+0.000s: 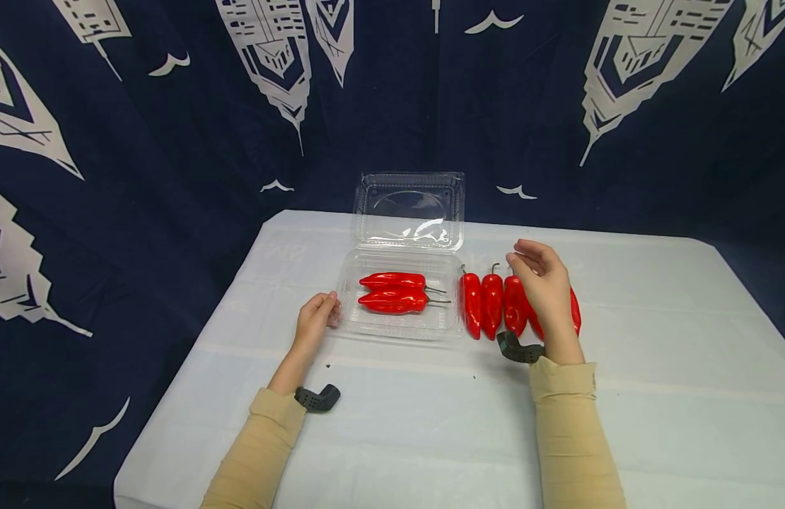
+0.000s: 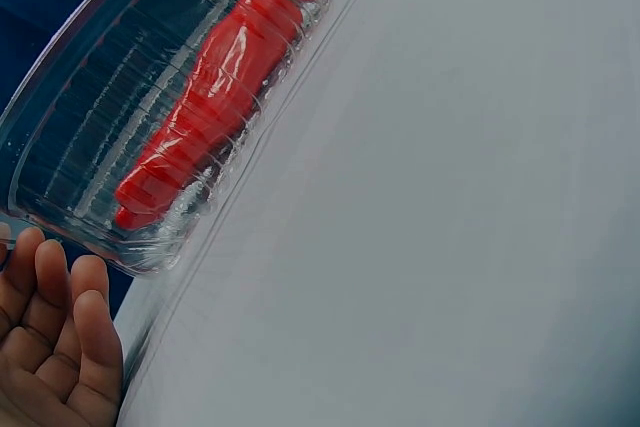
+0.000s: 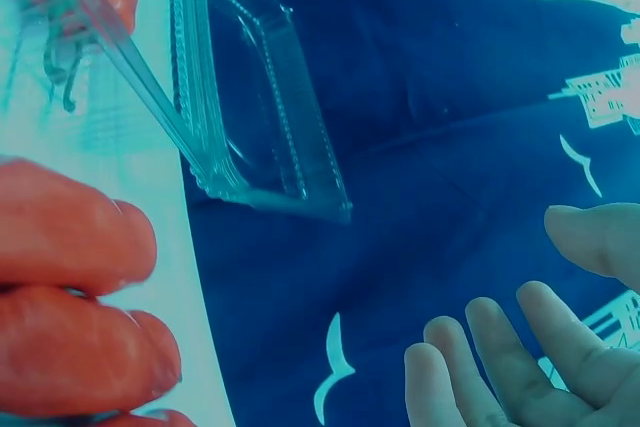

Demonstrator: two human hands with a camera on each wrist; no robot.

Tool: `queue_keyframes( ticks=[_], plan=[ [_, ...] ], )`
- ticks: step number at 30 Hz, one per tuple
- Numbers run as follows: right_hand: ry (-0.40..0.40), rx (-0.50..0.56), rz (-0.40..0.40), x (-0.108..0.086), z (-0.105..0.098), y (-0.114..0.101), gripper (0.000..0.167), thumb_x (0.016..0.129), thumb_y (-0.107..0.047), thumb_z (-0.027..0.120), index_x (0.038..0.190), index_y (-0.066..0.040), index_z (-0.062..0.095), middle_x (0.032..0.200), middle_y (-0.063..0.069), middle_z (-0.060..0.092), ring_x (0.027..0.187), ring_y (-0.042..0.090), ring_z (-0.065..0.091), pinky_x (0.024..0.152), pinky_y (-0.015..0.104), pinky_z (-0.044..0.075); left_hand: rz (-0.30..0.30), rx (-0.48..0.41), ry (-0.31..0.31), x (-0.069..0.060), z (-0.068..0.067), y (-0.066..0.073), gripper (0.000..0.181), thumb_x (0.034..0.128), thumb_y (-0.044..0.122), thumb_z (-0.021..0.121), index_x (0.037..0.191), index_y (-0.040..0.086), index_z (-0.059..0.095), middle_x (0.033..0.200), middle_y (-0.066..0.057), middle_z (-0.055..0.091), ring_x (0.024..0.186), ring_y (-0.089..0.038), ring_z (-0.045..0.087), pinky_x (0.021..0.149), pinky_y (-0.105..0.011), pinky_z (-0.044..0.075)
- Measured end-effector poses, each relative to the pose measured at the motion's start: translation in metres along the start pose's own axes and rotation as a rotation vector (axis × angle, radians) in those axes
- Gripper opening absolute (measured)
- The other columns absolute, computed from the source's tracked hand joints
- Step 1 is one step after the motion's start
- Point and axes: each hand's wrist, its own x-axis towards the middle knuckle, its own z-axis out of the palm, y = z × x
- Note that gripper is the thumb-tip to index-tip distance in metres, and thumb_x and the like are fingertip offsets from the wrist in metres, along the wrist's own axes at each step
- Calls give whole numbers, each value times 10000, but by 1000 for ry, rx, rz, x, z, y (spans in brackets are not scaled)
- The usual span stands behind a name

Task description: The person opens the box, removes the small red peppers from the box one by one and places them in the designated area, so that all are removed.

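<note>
A: What lies nearest?
B: Two tan fabric sleeves (image 1: 259, 438) above a white cloth-covered table (image 1: 418, 424).

A: State of the hands?
B: Left hand (image 1: 316, 317): at the left end of a clear, rectangular plastic base (image 1: 399, 331); whether it pinches the rim cannot be told. Right hand (image 1: 548, 286): released, fingers parted, nothing held, raised over the row of peppers.

A: Location of the peppers?
B: Two glossy red, tapered peppers (image 1: 392, 302) lie side by side in the base, stems to the right. At least five matching loose peppers (image 1: 492, 304) form a row just right of it, stems pointing away.

A: Step in hand?
B: Apparently loading, between placements. The next move likely calls for pinching one loose pepper, turning it to match the pair and lowering it, with the base steadied.

A: Beyond?
B: The clear plastic lid (image 1: 408, 205), raised open before a navy printed backdrop (image 1: 431, 113).
</note>
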Motion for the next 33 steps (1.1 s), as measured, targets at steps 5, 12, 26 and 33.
queue_keyframes(
  ticks=[5, 12, 26, 33],
  plan=[
    [-40, -9, -21, -1, 11, 2, 530, 820, -574, 619, 1292, -363, 504, 1257, -110, 545, 1118, 103, 537, 898, 423, 481, -4, 9, 4, 0, 0, 0, 320, 983, 122, 485, 926, -191, 524, 738, -70, 539, 638, -132, 510, 571, -205, 466],
    [-105, -20, -54, -9, 26, -7, 525, 824, -553, 632, 1286, -332, 520, 1250, -84, 560, 1111, 125, 555, 910, 424, 474, 0, 21, 4, 0, 0, 0, 323, 985, 127, 480, 924, -187, 525, 741, -73, 540, 639, -136, 508, 575, -207, 469],
    [-301, 11, 16, -69, 25, -131, 482, 889, -318, 624, 1277, -53, 517, 1271, 132, 543, 1151, 281, 522, 962, 417, 435, -15, -24, 26, 16, -3, -29, 324, 977, 187, 519, 882, -121, 558, 717, -24, 539, 611, -96, 503, 542, -185, 455],
    [-360, 34, -1, -70, 37, -128, 443, 888, -216, 643, 1269, -31, 512, 1269, 134, 541, 1161, 280, 519, 969, 414, 428, 16, -18, 41, 15, -2, -31, 296, 972, 181, 522, 843, -83, 558, 706, -16, 540, 597, -83, 503, 532, -180, 452]
  ],
)
